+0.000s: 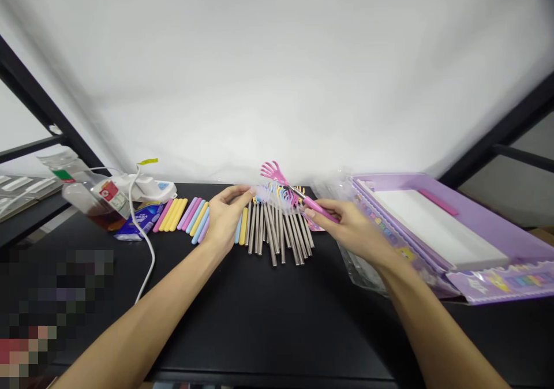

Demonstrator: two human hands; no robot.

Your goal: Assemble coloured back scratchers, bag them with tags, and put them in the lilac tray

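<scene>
Pink scratcher: I see it up above the surface, tilted, its tiny hand-shaped top to the left and its pink handle to the right.
Right hand: On my feed it grips the pink handle.
Left hand: It pinches thin, clear plastic just beside the scratcher.
Metal rods: Lots of shiny ones lie in a pile under the plastic, with blue, yellow and pink tops at the far end.
Colored sticks: Pink, yellow, purple and blue ones lie in a row to the left, partly behind the left hand.
Left side: I spot a blue packet, a bottle with dark liquid low inside, a white plug strip and a white cord.
Right side: Clear bags lie against an open purple box.
Back: I see a white wall.
</scene>
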